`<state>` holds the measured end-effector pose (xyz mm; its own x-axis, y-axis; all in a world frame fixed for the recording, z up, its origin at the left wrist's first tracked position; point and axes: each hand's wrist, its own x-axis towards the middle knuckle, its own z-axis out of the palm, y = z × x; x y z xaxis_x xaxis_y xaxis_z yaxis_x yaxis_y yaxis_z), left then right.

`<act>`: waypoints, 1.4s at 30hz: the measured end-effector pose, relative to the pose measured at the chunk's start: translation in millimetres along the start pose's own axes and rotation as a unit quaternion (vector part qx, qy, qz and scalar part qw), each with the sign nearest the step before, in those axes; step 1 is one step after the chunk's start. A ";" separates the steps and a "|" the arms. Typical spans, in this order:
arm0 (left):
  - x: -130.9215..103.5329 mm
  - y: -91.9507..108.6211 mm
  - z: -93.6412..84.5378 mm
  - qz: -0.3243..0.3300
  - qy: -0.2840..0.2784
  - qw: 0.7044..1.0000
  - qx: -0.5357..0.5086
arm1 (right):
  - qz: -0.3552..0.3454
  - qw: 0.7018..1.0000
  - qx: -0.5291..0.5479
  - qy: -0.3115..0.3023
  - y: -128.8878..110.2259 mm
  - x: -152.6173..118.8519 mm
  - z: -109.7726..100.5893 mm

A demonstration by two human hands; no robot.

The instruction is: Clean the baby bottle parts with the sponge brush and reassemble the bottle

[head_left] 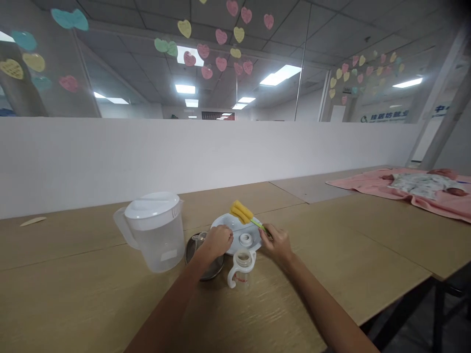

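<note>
In the head view, my right hand (276, 242) is closed round the green handle of a bottle brush with a yellow sponge head (242, 212). The sponge points up and left over a white bowl (217, 223). My left hand (220, 239) is curled closed at the bowl's left side; what its fingers hold, if anything, is hidden. Inside the bowl sits a white ring-shaped cap (246, 239). A clear baby bottle (243, 274) with white handles stands upright and uncapped in front of the bowl. Under my left wrist is a dark metal tray (212, 271) with a clear bottle part (199, 238) on it.
A translucent pitcher (162, 245) with a white lid stands left of the tray. Far left lies a flat, pale, thin piece (33, 221). On the right, a doll in patterned clothes (417, 184) lies on a pink cloth (368, 182). A white partition (206, 152) borders the table's back.
</note>
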<state>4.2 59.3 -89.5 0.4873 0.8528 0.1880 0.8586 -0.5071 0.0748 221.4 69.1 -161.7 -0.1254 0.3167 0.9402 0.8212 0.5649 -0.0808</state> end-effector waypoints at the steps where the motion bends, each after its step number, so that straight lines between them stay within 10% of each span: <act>1: 1.9 -1.1 2.1 -0.010 0.000 1.000 -0.004 | 0.000 1.000 0.001 0.003 0.0 0.4 -0.3; 35: 5.1 -31.5 -21.4 -0.006 0.176 0.945 -0.276 | 0.057 0.997 -0.037 -0.048 12.6 -2.3 4.0; 42: -3.0 -19.9 -54.5 -0.035 0.177 0.851 -0.492 | -0.049 0.998 -0.047 0.001 14.5 0.4 -3.6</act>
<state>-23.1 60.1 -38.2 0.2120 0.8826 0.4196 0.2490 -0.4639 0.8502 235.2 74.7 -161.3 -0.2056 0.2619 0.9429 0.8537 0.5190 0.0420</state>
